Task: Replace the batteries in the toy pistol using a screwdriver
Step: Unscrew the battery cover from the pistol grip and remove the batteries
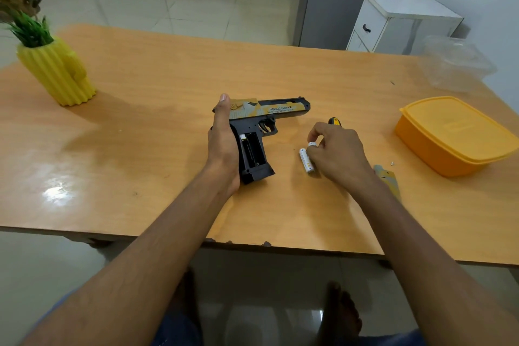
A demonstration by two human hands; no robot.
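The toy pistol [261,126] is gripped by the left hand [223,146] mid-table [140,109]; 1 battery [312,144] is pinched by the right hand [337,152].

toy pistol [261,121]: black frame and grip; slide in mustard yellow and pale grey patches, with a dark bird emblem and black lettering
battery bay in the grip: black inside, one battery end showing white and yellow
battery [306,161] on the desk: white with a small yellow mark
battery in the right hand [335,153]: white cap visible
screwdriver [334,121]: black handle with yellow
grip cover [389,180]: grey and mustard patches
desk [168,132]: orange wood grain, glossy
lidded box [452,135]: orange-yellow all over
vase [57,73]: bright yellow, vertical ribs
plant [31,28]: green leaves, brownish flowers
tub [455,62]: clear
cabinet [393,22]: white, black handle
floor: pale cream tiles
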